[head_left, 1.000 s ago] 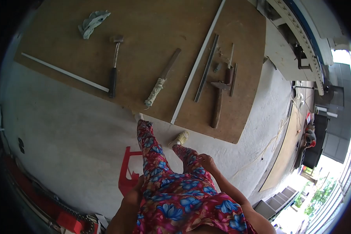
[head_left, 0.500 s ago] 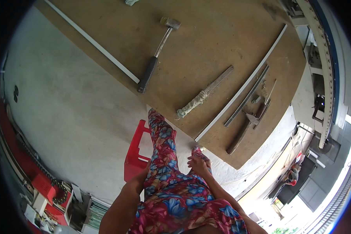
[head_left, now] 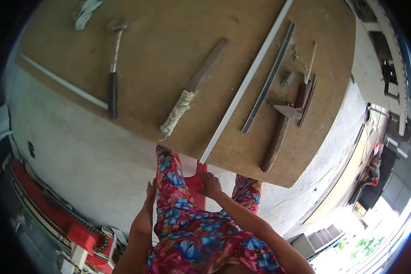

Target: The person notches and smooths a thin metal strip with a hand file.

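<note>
Between my legs stands a red plastic stool point(head_left: 195, 194). My right hand point(head_left: 210, 185) is at its front part, fingers curled down over the red plastic beside the table's edge. My left hand point(head_left: 150, 192) is by the outer side of my left thigh, its fingers stretched and partly hidden by the flowered trousers point(head_left: 169, 180); I see nothing in it. A long pale metal strip point(head_left: 242, 91) lies on the table, its near end jutting just past the edge above my right hand.
On the brown tabletop point(head_left: 169, 45) lie a mallet point(head_left: 113, 86), a cloth-wrapped bar point(head_left: 192, 91), a dark strip point(head_left: 269, 77), a hammer point(head_left: 278, 132), a second pale strip point(head_left: 64, 82) and a rag point(head_left: 86, 13). A white wall point(head_left: 338, 146) borders the right.
My view has turned and moved nearer the table. The stool, formerly left of my legs, now shows between them. My right hand has moved from my right thigh to the stool; more of my left hand shows.
</note>
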`<state>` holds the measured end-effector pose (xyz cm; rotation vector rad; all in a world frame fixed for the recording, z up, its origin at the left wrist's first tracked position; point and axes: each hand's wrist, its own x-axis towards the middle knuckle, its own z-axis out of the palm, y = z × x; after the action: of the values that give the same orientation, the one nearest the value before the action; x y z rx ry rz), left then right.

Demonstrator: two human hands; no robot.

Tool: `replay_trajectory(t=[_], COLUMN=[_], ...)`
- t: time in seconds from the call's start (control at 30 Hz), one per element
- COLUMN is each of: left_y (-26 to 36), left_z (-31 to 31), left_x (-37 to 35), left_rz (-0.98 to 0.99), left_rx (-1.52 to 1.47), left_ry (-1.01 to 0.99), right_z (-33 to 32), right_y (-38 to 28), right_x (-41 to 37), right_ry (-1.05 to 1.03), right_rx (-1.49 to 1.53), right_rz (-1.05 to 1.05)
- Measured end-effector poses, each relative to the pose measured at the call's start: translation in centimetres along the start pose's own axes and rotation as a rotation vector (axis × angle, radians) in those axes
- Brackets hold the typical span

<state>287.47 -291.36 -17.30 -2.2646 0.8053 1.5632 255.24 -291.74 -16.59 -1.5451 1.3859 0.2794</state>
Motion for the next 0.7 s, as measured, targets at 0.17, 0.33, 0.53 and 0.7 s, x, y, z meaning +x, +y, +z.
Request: replay_trajectory(t=[0.17,0.33,0.53,0.7], left_y=[1.5,2.3,4.3,5.3], left_z=[-1.3,-0.8,0.3,1.3], left_x=[1.3,2.1,4.3,6.5], left_rz=[-0.008,0.020,0.101,0.174], left_rx=[-0.008,-0.036,-0.118,-0.228], left_ry=[0.005,-0.009,-0.018,-0.028], right_z=[2.7,-0.2,-1.6,-2.6], right_y=[-0.8,2.1,8.1,8.5], right_x=[4.3,3.7,0.2,2.0], right_ry=[-0.273,-0.368,-0.298,-0.359], right_rx=[-0.123,-0.164,-0.127,-0.119], right_rz=[-0.073,0.029,0.095,-0.002])
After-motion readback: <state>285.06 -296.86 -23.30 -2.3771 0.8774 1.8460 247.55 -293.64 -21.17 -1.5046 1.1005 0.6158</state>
